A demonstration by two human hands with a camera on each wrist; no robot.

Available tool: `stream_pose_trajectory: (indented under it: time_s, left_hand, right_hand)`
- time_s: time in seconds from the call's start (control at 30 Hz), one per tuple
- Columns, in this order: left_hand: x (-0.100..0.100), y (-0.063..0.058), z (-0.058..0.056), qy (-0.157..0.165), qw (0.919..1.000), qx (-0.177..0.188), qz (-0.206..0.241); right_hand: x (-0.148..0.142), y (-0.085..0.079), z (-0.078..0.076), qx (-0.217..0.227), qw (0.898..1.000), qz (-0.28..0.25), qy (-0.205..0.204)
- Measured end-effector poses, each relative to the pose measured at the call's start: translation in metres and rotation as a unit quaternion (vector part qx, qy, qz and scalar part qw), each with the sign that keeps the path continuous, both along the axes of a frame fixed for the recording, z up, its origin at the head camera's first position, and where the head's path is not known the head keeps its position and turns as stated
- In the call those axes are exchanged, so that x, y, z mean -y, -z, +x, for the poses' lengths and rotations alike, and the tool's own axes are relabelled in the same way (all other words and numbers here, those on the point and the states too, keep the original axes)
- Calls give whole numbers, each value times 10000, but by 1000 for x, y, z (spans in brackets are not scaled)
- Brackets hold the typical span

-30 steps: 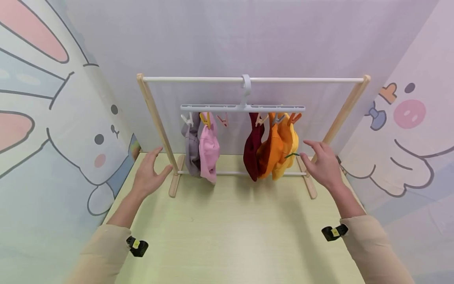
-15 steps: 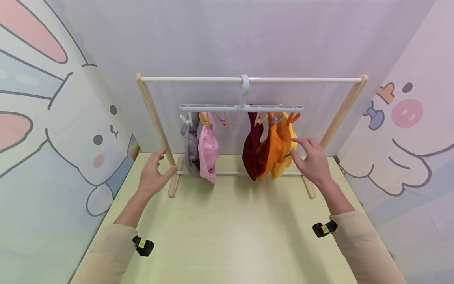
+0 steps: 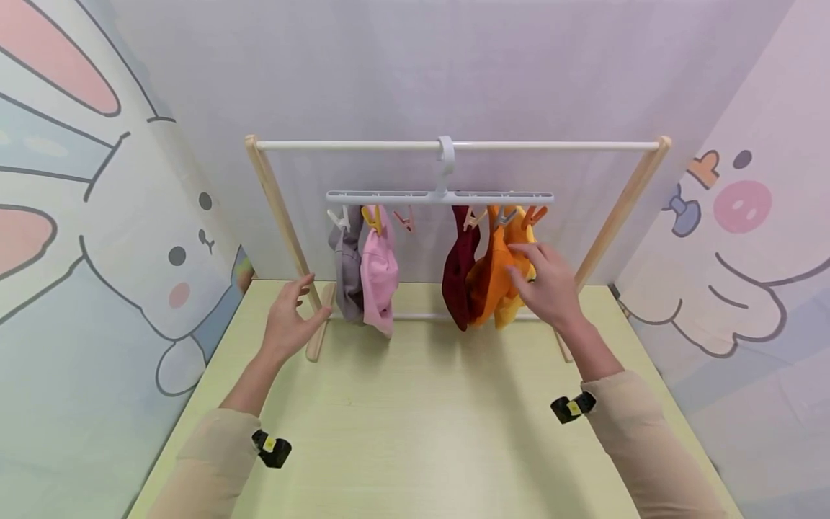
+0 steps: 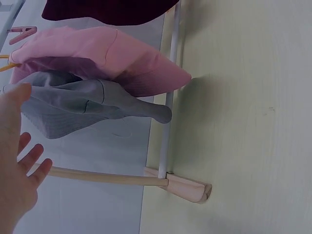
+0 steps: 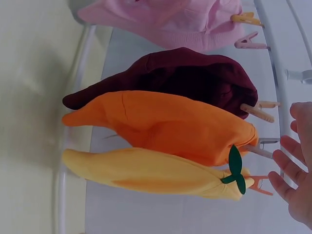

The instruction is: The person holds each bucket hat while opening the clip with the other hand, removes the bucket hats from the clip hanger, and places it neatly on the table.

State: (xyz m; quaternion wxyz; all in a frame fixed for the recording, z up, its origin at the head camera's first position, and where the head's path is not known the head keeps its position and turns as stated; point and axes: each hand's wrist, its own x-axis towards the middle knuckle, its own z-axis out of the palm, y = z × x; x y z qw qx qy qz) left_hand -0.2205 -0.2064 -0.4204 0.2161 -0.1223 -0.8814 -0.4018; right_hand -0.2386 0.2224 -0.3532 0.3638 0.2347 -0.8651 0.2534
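Soft cloth hats hang from clothespins on a white clip hanger [image 3: 389, 197]. On its left side are a grey hat [image 3: 350, 281] and a pink hat [image 3: 380, 277]. To the right hang a dark red hat [image 3: 459, 281], an orange hat [image 3: 494, 285] and a yellow hat [image 5: 146, 170] with a green leaf. My left hand [image 3: 289, 328] is beside the grey hat with nothing in it, thumb and fingers apart. In front of the yellow hat, my right hand [image 3: 551, 287] holds nothing; the right wrist view shows its fingers near the orange clothespin [image 5: 261, 184].
The hanger hooks over the white top bar [image 3: 350, 145] of a wooden-legged drying rack [image 3: 279, 205]. A pink clothespin [image 3: 405, 219] between the pink and dark red hats holds nothing. Beneath lies a pale table [image 3: 415, 425]; printed curtains [image 3: 746, 303] enclose the sides.
My right hand has moved left from beside the rack's right leg to in front of the yellow hat. My left hand has shifted slightly right, closer to the grey hat.
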Motion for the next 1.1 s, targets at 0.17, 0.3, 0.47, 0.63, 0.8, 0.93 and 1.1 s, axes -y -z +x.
stream_pose_trajectory:
  time_s: [0.17,0.3,0.47,0.63,0.8,0.93,1.1]
  left_hand:
    - [-4,2,0,-8,10000,43,72]
    - [-7,3,0,12,9998,102,158]
    - [-10,6,-1,-19,9997,113,222]
    - [-15,8,-2,-73,9995,151,284]
    - [-19,11,-3,-127,9993,192,304]
    - [-20,13,-6,-98,9989,258,374]
    - [-23,12,-11,-42,9986,348,397]
  right_hand:
    - [12,-3,-2,196,9998,79,-57]
    - [23,-5,-3,276,9994,175,-116]
    - [36,-7,-4,512,9983,246,-160]
    - [49,-10,-5,646,9970,305,-301]
    - [62,-10,-8,549,9967,464,-382]
    - [72,-10,-11,554,9958,586,-425]
    - [84,-10,-14,522,9948,713,-508]
